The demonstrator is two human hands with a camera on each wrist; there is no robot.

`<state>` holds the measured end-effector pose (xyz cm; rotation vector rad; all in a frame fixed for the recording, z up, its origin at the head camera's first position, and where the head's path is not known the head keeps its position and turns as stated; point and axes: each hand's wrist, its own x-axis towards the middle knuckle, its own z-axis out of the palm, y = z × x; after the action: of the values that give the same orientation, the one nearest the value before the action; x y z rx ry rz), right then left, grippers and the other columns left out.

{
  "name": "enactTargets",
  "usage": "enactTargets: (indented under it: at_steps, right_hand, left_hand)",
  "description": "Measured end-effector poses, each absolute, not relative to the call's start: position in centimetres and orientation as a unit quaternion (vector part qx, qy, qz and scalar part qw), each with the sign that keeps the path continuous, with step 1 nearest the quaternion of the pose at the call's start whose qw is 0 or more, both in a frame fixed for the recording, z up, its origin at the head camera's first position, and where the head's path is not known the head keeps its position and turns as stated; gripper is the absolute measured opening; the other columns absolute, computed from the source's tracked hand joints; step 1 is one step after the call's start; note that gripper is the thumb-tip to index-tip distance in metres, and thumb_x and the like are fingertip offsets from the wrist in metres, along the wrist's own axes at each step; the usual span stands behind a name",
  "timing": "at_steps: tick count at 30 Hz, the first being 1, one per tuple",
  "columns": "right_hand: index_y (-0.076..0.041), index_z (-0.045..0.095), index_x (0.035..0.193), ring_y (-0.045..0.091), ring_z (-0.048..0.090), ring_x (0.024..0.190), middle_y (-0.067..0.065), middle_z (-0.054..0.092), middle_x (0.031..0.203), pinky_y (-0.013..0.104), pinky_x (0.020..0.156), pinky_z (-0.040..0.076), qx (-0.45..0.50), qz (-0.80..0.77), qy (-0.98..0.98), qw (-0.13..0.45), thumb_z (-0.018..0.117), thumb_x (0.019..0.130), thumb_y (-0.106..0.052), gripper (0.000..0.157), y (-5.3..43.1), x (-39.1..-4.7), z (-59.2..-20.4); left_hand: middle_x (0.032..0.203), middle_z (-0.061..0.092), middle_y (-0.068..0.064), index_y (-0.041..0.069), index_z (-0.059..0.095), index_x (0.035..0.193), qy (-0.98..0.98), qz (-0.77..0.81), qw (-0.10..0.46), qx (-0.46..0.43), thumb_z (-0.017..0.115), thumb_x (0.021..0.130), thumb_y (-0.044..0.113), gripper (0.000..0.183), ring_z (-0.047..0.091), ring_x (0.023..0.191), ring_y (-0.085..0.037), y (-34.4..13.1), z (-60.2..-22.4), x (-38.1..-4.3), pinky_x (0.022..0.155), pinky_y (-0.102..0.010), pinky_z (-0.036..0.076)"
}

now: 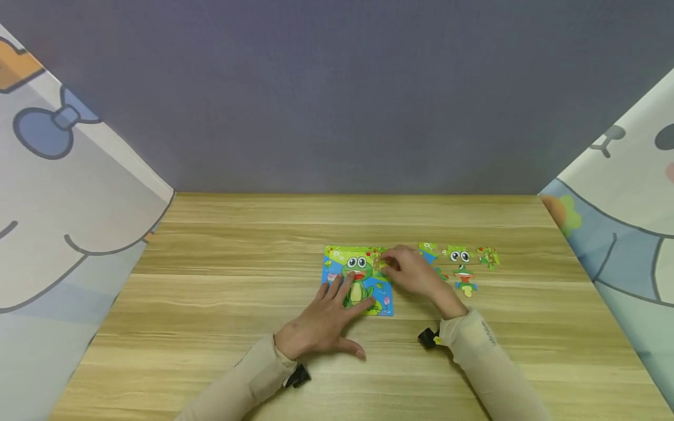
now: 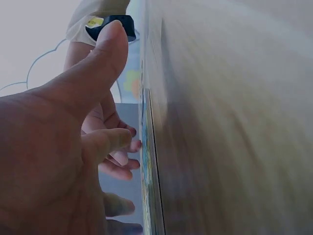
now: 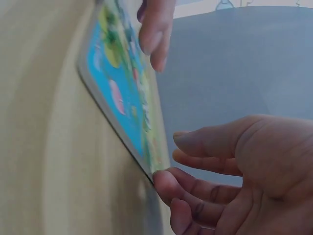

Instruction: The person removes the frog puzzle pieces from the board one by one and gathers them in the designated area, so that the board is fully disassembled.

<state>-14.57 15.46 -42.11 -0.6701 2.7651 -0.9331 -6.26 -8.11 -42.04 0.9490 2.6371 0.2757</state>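
A square frog puzzle [image 1: 382, 294] lies flat on the wooden table, showing a green frog on blue and green. Across its lower left my left hand [image 1: 326, 318] is spread, fingers straight over the picture and thumb out to the side. My right hand [image 1: 413, 272] is at the puzzle's upper right corner. In the right wrist view, bent fingers [image 3: 168, 186] touch the board's edge, while the thumb stands apart from them. No piece shows between thumb and fingers. The picture beneath both hands is partly hidden.
Loose puzzle pieces lie right of my right hand: an eyes piece [image 1: 459, 255], a red mouth piece [image 1: 464, 276], a flowered piece [image 1: 488, 256] and a green-blue piece [image 1: 427, 249], among several. A grey wall [image 1: 358, 117] rises behind the table [image 1: 221, 280].
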Motion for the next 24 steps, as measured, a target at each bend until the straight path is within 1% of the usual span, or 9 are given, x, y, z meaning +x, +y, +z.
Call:
enactTargets:
  at_steps: [5, 12, 15, 18, 21, 24]
  right_hand:
    - [-0.001, 0.068, 0.122, 0.013, 0.053, 0.078, 0.009, 0.065, 0.098, 0.027, 0.068, 0.044, -0.218, -0.296, 0.927, 0.075, 0.071, 0.092, -0.015, 0.033, 15.05, -14.49, -42.55]
    - [-0.004, 0.067, 0.126, 0.014, 0.052, 0.078, 0.016, 0.060, 0.121, 0.026, 0.066, 0.043, -0.220, -0.278, 0.931, 0.088, 0.073, 0.091, -0.025, 0.041, 14.90, -14.30, -42.91]
    - [-0.007, 0.067, 0.127, 0.015, 0.054, 0.079, 0.016, 0.058, 0.124, 0.028, 0.067, 0.045, -0.219, -0.268, 0.933, 0.099, 0.074, 0.090, -0.028, 0.043, 14.80, -14.25, -42.98]
    - [-0.009, 0.068, 0.126, 0.018, 0.057, 0.085, 0.014, 0.057, 0.123, 0.033, 0.072, 0.050, -0.218, -0.262, 0.934, 0.108, 0.076, 0.089, -0.030, 0.043, 14.71, -14.06, -42.88]
    - [-0.009, 0.070, 0.122, 0.021, 0.060, 0.094, 0.013, 0.058, 0.120, 0.039, 0.079, 0.053, -0.226, -0.264, 0.931, 0.110, 0.078, 0.087, -0.028, 0.040, 14.61, -13.81, -42.70]
    - [-0.009, 0.071, 0.118, 0.023, 0.061, 0.096, 0.011, 0.060, 0.117, 0.042, 0.081, 0.054, -0.235, -0.271, 0.927, 0.110, 0.079, 0.086, -0.025, 0.037, 14.50, -13.65, -42.61]
  left_hand:
    - [0.167, 0.006, -0.026, 0.034, 0.031, 0.157, 0.925, 0.085, 0.170, 0.328, 0.068, 0.076, 0.074, 0.098, 0.012, 0.154, -0.049, -8.01, -42.23, -6.24, 0.121, -0.062, 0.024]
    - [0.166, 0.011, -0.029, 0.032, 0.035, 0.156, 0.924, 0.076, 0.175, 0.332, 0.069, 0.075, 0.073, 0.096, 0.014, 0.154, -0.049, -8.01, -42.32, -6.28, 0.122, -0.060, 0.023]
    - [0.166, 0.011, -0.029, 0.033, 0.034, 0.156, 0.924, 0.069, 0.175, 0.332, 0.068, 0.075, 0.073, 0.097, 0.014, 0.154, -0.048, -7.99, -42.35, -6.30, 0.123, -0.059, 0.023]
    - [0.166, 0.011, -0.028, 0.033, 0.033, 0.157, 0.925, 0.064, 0.175, 0.332, 0.068, 0.075, 0.074, 0.097, 0.014, 0.154, -0.047, -7.98, -42.35, -6.28, 0.123, -0.059, 0.024]
    - [0.166, 0.011, -0.028, 0.033, 0.033, 0.157, 0.925, 0.059, 0.175, 0.332, 0.068, 0.076, 0.074, 0.098, 0.014, 0.154, -0.047, -7.98, -42.32, -6.24, 0.123, -0.058, 0.024]
    - [0.166, 0.011, -0.028, 0.034, 0.032, 0.157, 0.925, 0.055, 0.176, 0.333, 0.068, 0.076, 0.074, 0.097, 0.014, 0.155, -0.046, -7.99, -42.31, -6.19, 0.123, -0.058, 0.024]
